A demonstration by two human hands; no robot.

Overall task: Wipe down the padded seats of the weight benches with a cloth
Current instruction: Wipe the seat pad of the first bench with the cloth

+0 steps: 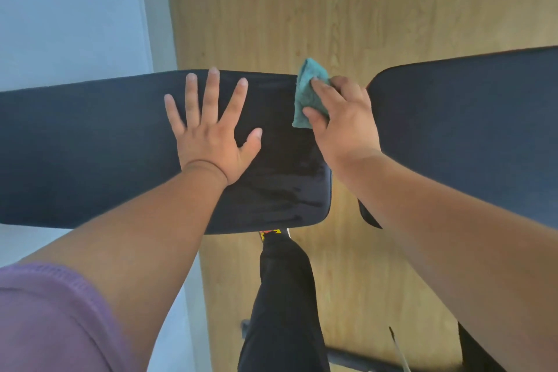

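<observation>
Purple sleeve [51,314] fills the near left corner, and from it the left arm reaches out to the padded surface [90,154] of the bench; I read the left hand [211,136] as a brace, its fingers [211,90] straight and spread, palm flat on the pad, grasping nothing, probably there to steady the seat and carry some body weight while the other hand works; the right hand [344,124] holds the green cloth [308,93], fingers curled over the bunched fabric and pressing it down at the far right corner of this pad, so the cloth sits right at the pad's end edge; the dark sheen on the near right part of the pad looks like dampness, which suggests that stretch is already wiped; a second padded seat [468,130] lies just beside, across a gap showing wooden floor [332,9]; a leg in black trousers [280,305] stands under the gap, close in so both pads are within reach.
</observation>
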